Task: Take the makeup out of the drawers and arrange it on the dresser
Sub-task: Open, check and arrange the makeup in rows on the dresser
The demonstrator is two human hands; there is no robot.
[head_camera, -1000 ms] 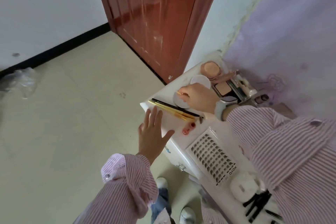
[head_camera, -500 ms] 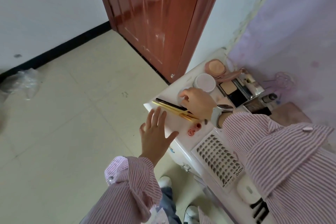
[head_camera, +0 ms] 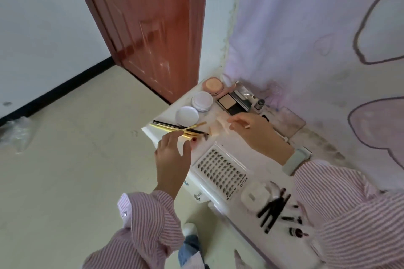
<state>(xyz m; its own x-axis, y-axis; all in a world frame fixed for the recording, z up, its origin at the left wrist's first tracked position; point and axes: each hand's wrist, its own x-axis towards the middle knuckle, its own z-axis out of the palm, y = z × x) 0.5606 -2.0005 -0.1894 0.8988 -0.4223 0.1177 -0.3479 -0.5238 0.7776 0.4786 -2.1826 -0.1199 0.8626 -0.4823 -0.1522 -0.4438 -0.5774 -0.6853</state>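
White table (head_camera: 225,137) top carries the makeup. Gold and black brushes (head_camera: 175,127) lie flat near the far-left corner, long axes running roughly left-right, slightly crossed, one gold brush tip pointing up-right. My left hand (head_camera: 172,157) hovers at that corner by the near ends of the brushes, fingers loosely spread, grip apart, holding nothing I can see. My right hand (head_camera: 258,133) sits over the middle of the table, fingertips pinching a small pale piece (head_camera: 247,126), too blurred to name; a pale wedge sponge (head_camera: 223,125) is just beside its fingers. Two round white jars (head_camera: 187,116) stand lids on behind the brushes, a peach compact (head_camera: 212,85) open at the back corner, a black powder palette (head_camera: 231,105) open beside it. Clear lash tray (head_camera: 220,172) holds rows of dark lashes, lying at the near edge. White round case (head_camera: 254,195) and black pencils (head_camera: 274,209) lie further right, pencils pointing diagonally. Lilac printed cloth (head_camera: 317,39) hangs behind the table, red-brown door (head_camera: 148,24) to the left, cream tile floor (head_camera: 76,159) below.
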